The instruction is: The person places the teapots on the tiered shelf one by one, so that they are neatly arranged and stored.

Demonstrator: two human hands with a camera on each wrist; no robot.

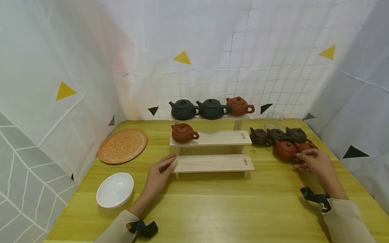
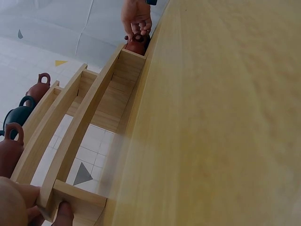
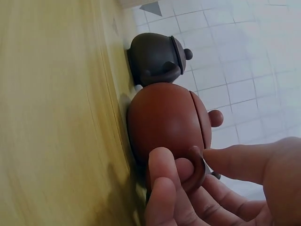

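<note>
My left hand (image 1: 158,174) grips the left end of the lowest board of a three-tier wooden stand (image 1: 211,163), its thumb at the end piece in the left wrist view. At the right, my right hand (image 1: 318,166) pinches the handle of a reddish-brown teapot (image 1: 284,151), which sits lidded and upright on the table; in the right wrist view thumb and fingers meet around the handle (image 3: 199,170). Another red teapot (image 1: 305,147) stands just behind the right fingers, partly hidden. One red teapot (image 1: 183,133) rests on the middle board's left end.
Two dark teapots (image 1: 211,109) and a red teapot (image 1: 238,107) line the top board. Several dark-brown teapots (image 1: 275,134) stand behind the red ones, near a clear glass (image 1: 275,118). Left are a white bowl (image 1: 114,190) and a round orange mat (image 1: 123,145).
</note>
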